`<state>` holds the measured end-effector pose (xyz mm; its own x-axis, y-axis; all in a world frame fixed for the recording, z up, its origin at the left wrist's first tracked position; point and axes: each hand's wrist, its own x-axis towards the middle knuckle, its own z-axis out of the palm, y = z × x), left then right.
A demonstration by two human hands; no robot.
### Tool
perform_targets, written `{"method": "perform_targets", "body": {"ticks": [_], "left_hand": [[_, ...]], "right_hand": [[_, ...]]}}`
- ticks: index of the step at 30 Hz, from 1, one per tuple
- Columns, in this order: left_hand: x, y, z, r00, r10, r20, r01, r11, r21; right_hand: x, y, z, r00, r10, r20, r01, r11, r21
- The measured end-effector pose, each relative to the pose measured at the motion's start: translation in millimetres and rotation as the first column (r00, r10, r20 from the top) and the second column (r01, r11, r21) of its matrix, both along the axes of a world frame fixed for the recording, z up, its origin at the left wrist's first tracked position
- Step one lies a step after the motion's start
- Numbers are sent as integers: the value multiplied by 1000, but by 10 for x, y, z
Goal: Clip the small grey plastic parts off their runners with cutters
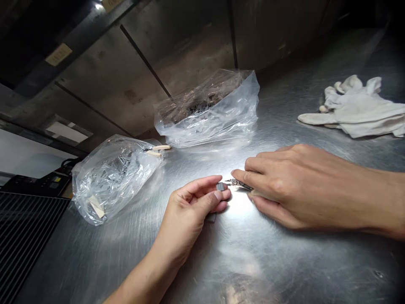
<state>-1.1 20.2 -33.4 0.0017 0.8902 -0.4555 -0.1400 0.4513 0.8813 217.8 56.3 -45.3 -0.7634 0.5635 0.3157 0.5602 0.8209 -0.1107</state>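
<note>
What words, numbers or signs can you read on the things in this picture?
Nothing can be read here; no words or numbers are clear.
The pale label on the metal wall is too blurred to read.
The pale tag on the plastic bag shows no readable writing.
The small black box has marks too small to read.
</note>
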Motion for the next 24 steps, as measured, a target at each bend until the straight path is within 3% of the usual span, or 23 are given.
{"method": "perform_targets", "body": {"ticks": [5, 9, 14, 19, 21, 24], "left_hand": [[-78, 55, 99, 979, 124, 163, -129, 991, 22], [-207, 110, 198, 988, -9, 152, -9, 993, 116], [-409, 209, 235, 984, -156, 84, 158, 987, -20], [-463, 212, 217, 928, -276, -253, 278, 960, -27], [-452, 171, 232, 835, -324, -444, 352, 936, -21], [-438, 102, 262, 634, -354, -688, 472, 881, -18]], "right_hand": [[21, 39, 9, 998, -56, 3, 56, 998, -5], [30, 54, -12, 998, -58, 12, 59, 998, -33], [30, 44, -56, 998, -54, 14, 54, 997, -47], [26, 41, -58, 999, -50, 11, 50, 997, -62], [26, 47, -57, 999, -45, 1, 45, 997, -57], [31, 56, -64, 999, -45, -14, 44, 998, -47]]}}
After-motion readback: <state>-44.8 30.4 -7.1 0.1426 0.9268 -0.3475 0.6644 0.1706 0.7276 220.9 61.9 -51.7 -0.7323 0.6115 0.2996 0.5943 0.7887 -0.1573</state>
